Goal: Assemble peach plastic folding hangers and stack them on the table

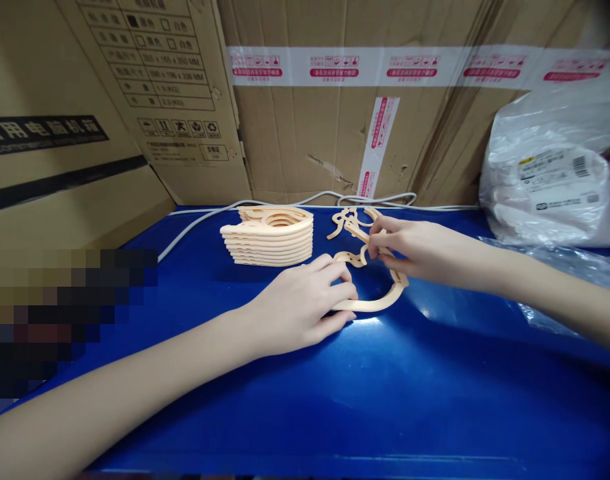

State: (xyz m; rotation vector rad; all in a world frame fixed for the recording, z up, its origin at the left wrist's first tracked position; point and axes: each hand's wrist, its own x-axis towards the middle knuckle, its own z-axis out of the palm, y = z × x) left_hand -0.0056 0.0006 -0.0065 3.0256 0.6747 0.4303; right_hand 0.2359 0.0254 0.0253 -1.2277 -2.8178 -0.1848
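A peach plastic curved frame piece (385,301) lies on the blue table (335,400). My left hand (305,303) rests on its left end, fingers curled and pressed on the plastic. My right hand (409,247) pinches the frame's upper part, where a small hook-shaped peach piece (352,223) meets it. A stack of several folded peach plastic pieces (269,235) sits just left of both hands, apart from them.
Cardboard boxes (325,120) wall the back and left side. A white cable (295,200) runs along the table's rear edge. A white plastic bag (549,180) with a barcode label sits at the right, with clear film (575,273) beside it.
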